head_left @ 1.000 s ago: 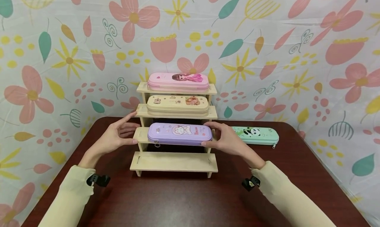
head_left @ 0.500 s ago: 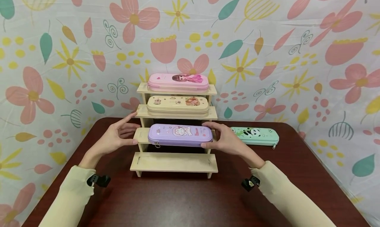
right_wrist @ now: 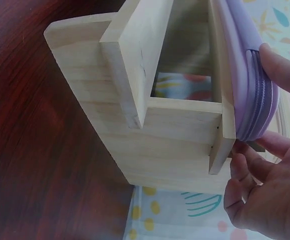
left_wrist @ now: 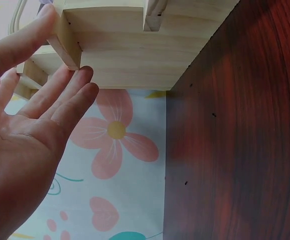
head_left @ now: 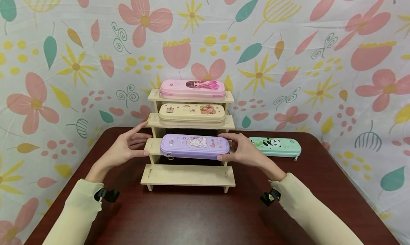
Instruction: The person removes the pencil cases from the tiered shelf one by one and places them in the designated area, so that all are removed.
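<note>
A lilac pencil case [head_left: 194, 146] with a cartoon rabbit lies along the third step down of a pale wooden tiered stand [head_left: 189, 175]. My right hand [head_left: 244, 149] holds its right end, thumb at the front and fingers behind. The right wrist view shows that thumb beside the zip of the case, with fingertips under its end. My left hand [head_left: 120, 147] is at the left end of the same step. In the left wrist view its thumb and fingers [left_wrist: 77, 102] touch opposite corners of the board's end, the step between them.
A pink pencil case [head_left: 192, 88] sits on the top step, a cream one [head_left: 191, 113] on the second. A mint panda pencil case [head_left: 278, 147] lies on the dark table [head_left: 192, 220], right of the stand. A floral cloth [head_left: 288, 31] hangs behind.
The lilac pencil case has shifted very slightly to the right, its right end a touch nearer to me. My left hand stays at the step's end.
</note>
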### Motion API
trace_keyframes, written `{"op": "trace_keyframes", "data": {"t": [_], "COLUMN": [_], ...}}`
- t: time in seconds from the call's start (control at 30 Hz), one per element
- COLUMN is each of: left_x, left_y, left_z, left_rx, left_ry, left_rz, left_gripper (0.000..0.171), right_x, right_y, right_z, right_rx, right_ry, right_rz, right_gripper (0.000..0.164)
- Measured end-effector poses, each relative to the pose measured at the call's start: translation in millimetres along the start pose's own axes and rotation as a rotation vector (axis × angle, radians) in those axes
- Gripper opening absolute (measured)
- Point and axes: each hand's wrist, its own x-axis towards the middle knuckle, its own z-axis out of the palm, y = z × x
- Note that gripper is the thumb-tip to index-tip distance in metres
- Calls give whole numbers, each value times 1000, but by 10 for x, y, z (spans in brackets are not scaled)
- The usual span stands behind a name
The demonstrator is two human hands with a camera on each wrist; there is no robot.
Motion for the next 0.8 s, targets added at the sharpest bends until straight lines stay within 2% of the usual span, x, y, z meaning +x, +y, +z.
{"op": "trace_keyframes", "data": {"t": [0.17,0.63,0.8], "left_x": [8,2,2], "left_y": [7,5,6], "left_z": [-2,1,-2], "left_rx": [6,7,7], "left_ry": [-3,-1,-3], "left_rz": [3,-5,-2], "left_gripper": [105,105,105], "right_x": [-18,-58,-57], "right_y": [0,-54,-46], "right_z": [2,-18,-22], "right_rx": [22,251,300], "right_ry": [22,42,50], "right_rz": [3,0,2], "right_gripper": [67,72,73]}}
